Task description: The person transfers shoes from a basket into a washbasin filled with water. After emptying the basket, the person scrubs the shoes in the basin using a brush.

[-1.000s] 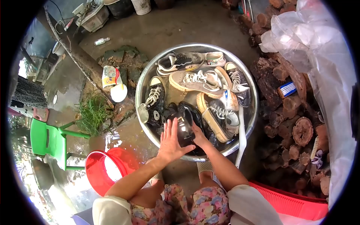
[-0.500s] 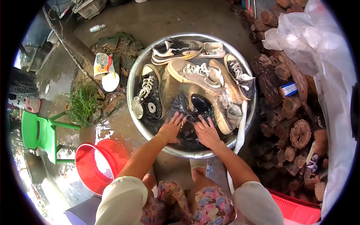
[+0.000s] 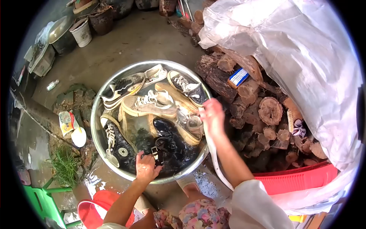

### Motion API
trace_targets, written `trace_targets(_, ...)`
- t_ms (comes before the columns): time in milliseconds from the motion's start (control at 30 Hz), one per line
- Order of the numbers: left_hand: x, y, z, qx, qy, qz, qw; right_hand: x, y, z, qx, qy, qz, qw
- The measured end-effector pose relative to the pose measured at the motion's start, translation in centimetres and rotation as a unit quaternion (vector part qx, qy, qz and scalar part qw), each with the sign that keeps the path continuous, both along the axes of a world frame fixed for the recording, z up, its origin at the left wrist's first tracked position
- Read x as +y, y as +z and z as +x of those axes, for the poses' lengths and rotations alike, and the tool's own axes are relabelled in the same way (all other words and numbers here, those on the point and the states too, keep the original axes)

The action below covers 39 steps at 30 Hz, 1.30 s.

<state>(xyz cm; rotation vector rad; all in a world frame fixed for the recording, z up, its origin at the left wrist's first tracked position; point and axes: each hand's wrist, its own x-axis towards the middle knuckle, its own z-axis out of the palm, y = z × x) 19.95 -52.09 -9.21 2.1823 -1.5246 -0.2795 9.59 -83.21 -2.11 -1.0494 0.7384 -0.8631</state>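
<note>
A round metal basin holds water and several shoes. My left hand is at its near side, fingers bent and thumb apart, on the strap end of a black buckled shoe; some fingertips are hidden against dark water. At the right rim, my right hand, partly smeared by motion, is closed round the end of a white hose. Around them in the water lie a beige sneaker, a black star-patched high-top, another dark laced sneaker and a black-and-white sneaker.
Stacked firewood stands on the right, with a blue-and-white brush on it and plastic sheeting behind. A red bucket and a green chair are at lower left. Pots line the back of the wet ground.
My right hand has left the black shoe in the water and moved right to the hose. My left hand stays at the basin's near side. The view has swung right.
</note>
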Motion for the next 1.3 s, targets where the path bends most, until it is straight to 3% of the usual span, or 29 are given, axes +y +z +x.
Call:
trace_targets(67,-0.8,0.7,0.0,0.006,0.049,-0.038,0.998,-6.4,0.7,-0.3,-0.027,-0.151,0.093,0.984)
trace_targets(133,-1.5,2.2,-0.2,0.072,0.117,-0.012,0.991,-10.3,2.4,0.0,-0.08,-0.162,0.162,0.97)
trace_targets(167,-1.5,2.5,0.2,0.17,0.115,-0.031,0.978,-12.2,2.5,0.2,-0.123,-0.166,0.224,0.952)
trace_targets(233,-0.8,1.8,1.1,0.328,0.111,-0.067,0.936,-14.3,2.5,0.1,-0.151,-0.095,0.209,0.961)
trace_targets(267,0.1,0.9,1.5,0.409,0.121,-0.102,0.899,-15.1,2.1,-0.4,-0.109,-0.064,0.198,0.972)
trace_targets(333,1.0,1.7,3.2,0.517,0.18,-0.111,0.83,-13.6,2.7,-0.3,-0.04,-0.143,0.127,0.981)
trace_targets(367,1.3,1.5,4.4,0.499,0.201,-0.137,0.832,-11.6,2.7,-0.1,-0.024,-0.146,0.123,0.981)
trace_targets(400,1.4,1.3,5.2,0.482,0.217,-0.163,0.833,-7.5,3.5,0.4,-0.028,-0.126,0.121,0.984)
trace_targets(433,0.7,2.8,5.6,0.519,0.248,-0.182,0.798,-3.3,3.6,0.6,-0.028,-0.091,0.087,0.992)
trace_targets(533,-1.3,4.7,5.3,0.621,0.171,-0.24,0.727,8.5,1.8,1.3,0.002,0.051,0.152,0.987)
trace_targets(567,-2.3,5.0,4.6,0.639,0.171,-0.261,0.703,11.0,-0.3,1.4,-0.001,0.158,0.133,0.979)
trace_targets(667,-3.4,5.6,3.7,0.705,0.19,-0.289,0.619,17.4,-0.1,2.8,0.068,0.384,0.186,0.902)
trace_targets(733,-2.1,6.6,4.6,0.751,0.202,-0.292,0.556,17.7,-1.0,2.6,0.12,0.454,0.107,0.877)
trace_targets(767,-1.4,6.5,5.0,0.738,0.221,-0.319,0.552,17.5,-2.1,1.8,0.159,0.388,0.019,0.908)
trace_targets(800,-0.4,5.3,5.9,0.691,0.239,-0.317,0.604,17.0,-3.2,1.0,0.167,0.285,-0.003,0.944)
trace_targets(867,0.3,3.0,7.9,0.53,0.315,-0.271,0.739,15.4,-5.0,0.2,0.153,0.217,0.024,0.964)
trace_targets(900,-0.4,-0.3,8.4,0.344,0.324,-0.304,0.827,15.2,-7.7,-0.2,0.142,0.27,0.02,0.952)
trace_targets(933,-0.3,0.1,8.0,0.33,0.369,-0.122,0.86,14.8,-9.2,0.1,0.283,0.367,-0.049,0.885)
trace_targets(1000,-2.0,1.7,6.5,0.12,0.307,0.08,0.941,15.3,-10.5,2.0,0.116,0.477,0.237,0.838)
trace_targets(1033,-2.7,0.5,5.9,0.176,0.309,0.15,0.923,15.5,-12.8,2.8,0.08,0.508,0.289,0.807)
trace_targets(1067,-3.1,-0.2,4.9,0.196,0.328,0.139,0.914,16.6,-15.4,3.9,0.081,0.471,0.272,0.835)
trace_targets(1133,-2.3,-0.1,3.8,0.28,0.315,0.135,0.897,18.8,-11.3,7.2,0.111,0.265,0.398,0.871)
trace_targets(1167,-1.3,-1.8,2.3,0.283,0.285,0.114,0.909,18.6,-9.3,7.8,0.114,0.235,0.448,0.855)
trace_targets(1200,-0.7,-1.2,1.1,0.286,0.253,0.095,0.919,18.4,-9.9,8.1,0.18,0.204,0.411,0.87)
trace_targets(1233,-0.2,-0.5,-0.6,0.315,0.276,0.153,0.895,18.2,-12.6,7.9,0.154,0.199,0.441,0.862)
trace_targets(1267,0.5,-3.5,-1.5,0.224,0.24,0.114,0.938,17.8,-16.4,7.5,0.128,0.191,0.469,0.853)
trace_targets(1300,0.3,-2.9,-0.9,0.166,0.238,0.135,0.947,17.9,-16.2,7.0,0.082,0.207,0.482,0.848)
